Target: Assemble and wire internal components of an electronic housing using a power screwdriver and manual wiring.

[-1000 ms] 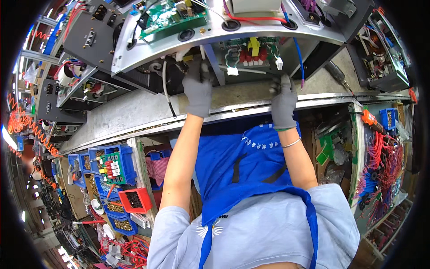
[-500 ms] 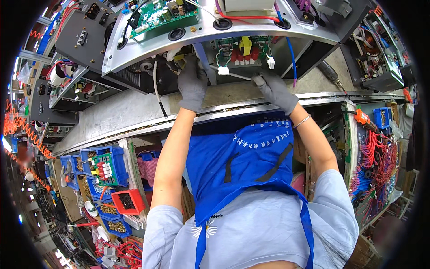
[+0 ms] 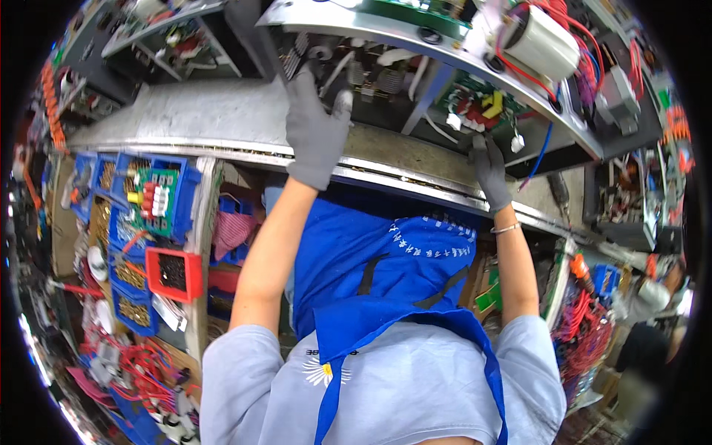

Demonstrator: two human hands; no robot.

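Observation:
An open metal chassis [image 3: 371,24] stands on the bench in front of me. My left hand [image 3: 315,133], in a grey glove, is at its left end, thumb and fingers apart, fingertips by the side wall. My right hand [image 3: 489,169], also gloved, reaches under the front rim beside a green circuit board [image 3: 463,104] with red and yellow parts. Its fingertips are blurred and partly hidden, so its grip is unclear. A white cable [image 3: 440,129] lies left of that hand. White connectors [image 3: 517,142] and a blue wire [image 3: 540,152] hang to its right.
A power screwdriver [image 3: 558,191] lies right of the chassis. More open chassis [image 3: 627,189] stand at both sides. Below the bench at left are blue bins [image 3: 135,313] of small metal parts, a red bin [image 3: 194,276] and another circuit board [image 3: 165,204]. Bundled wires [image 3: 582,319] hang at right.
The chassis sits further right and more slanted in view. My left hand has come out of its inside to the left end. My right hand has let go of the white cable and moved right.

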